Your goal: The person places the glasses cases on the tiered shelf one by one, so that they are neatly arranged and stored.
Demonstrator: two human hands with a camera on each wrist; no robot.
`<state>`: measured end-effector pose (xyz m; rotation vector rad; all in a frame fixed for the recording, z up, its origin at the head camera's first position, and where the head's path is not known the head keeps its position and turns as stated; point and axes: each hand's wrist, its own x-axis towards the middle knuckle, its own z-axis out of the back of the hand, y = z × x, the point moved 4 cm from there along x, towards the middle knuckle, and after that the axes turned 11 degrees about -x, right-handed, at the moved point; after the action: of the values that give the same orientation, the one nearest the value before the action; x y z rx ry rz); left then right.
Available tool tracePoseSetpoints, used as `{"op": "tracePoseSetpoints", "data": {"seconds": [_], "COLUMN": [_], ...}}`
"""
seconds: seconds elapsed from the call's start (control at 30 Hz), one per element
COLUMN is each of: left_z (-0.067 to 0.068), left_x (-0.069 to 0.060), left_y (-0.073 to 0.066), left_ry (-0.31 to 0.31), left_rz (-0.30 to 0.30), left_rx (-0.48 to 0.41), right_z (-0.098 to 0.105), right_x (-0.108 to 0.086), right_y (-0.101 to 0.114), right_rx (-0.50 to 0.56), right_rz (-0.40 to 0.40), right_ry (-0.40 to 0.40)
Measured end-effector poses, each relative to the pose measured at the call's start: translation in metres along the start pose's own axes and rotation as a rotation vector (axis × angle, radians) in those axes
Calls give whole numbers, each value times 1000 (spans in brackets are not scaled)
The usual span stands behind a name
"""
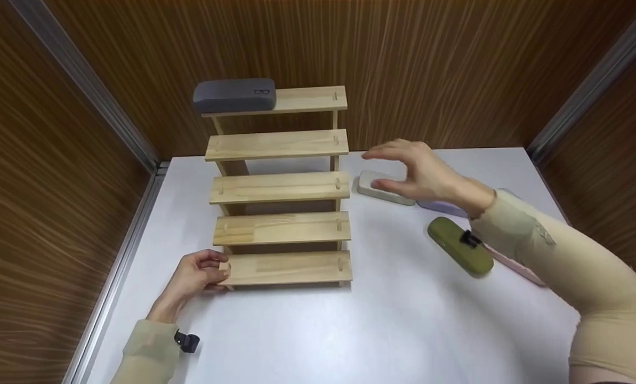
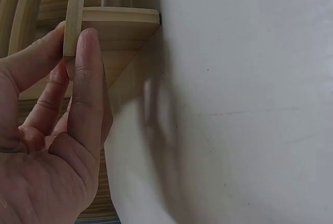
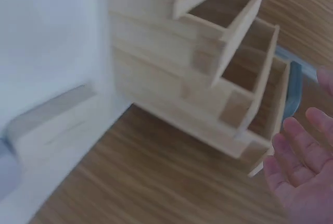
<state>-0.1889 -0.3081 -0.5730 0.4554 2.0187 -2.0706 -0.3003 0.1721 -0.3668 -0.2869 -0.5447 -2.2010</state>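
A stepped wooden rack (image 1: 280, 186) with several shelves stands on the white table. My left hand (image 1: 196, 273) pinches the left end of its lowest shelf; in the left wrist view the thumb and fingers (image 2: 87, 88) lie on either side of the board. A dark grey glasses case (image 1: 235, 95) rests on the left part of the top shelf. To the right of the rack, my right hand (image 1: 416, 170) is in the air with nothing in it, thumb and fingers spread apart. Below that hand, a light grey-white case (image 1: 370, 184) lies on the table, partly hidden.
A green case (image 1: 451, 240) lies right of the rack. Partly under my right arm are a purple case (image 1: 440, 208) and a pink case (image 1: 525, 269). Wood-grain walls (image 1: 429, 64) enclose the white table (image 1: 296, 341) at the back and both sides.
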Motion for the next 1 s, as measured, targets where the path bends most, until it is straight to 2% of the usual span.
{"op": "tracePoseSetpoints", "data": {"seconds": [0.2,0.43,0.73,1.0], "left_z": [0,-2,-3,-2], "left_x": [3,6,7,7], "left_y": [0,0,1,0], "left_ry": [9,18,18,16], "left_rz": [-3,-6,-2,0], "left_rx": [-4,-33,-28,-13], "right_z": [-3,-10,-35,-46], "right_x": [-48,-100,-170,-208], "right_y": [-27,-53,-76,-91], "right_rx": [-3,-23,-77,-166], "right_rz": [-117,-143,-251,-295], "right_ry": [-29,-81,-6,24]}}
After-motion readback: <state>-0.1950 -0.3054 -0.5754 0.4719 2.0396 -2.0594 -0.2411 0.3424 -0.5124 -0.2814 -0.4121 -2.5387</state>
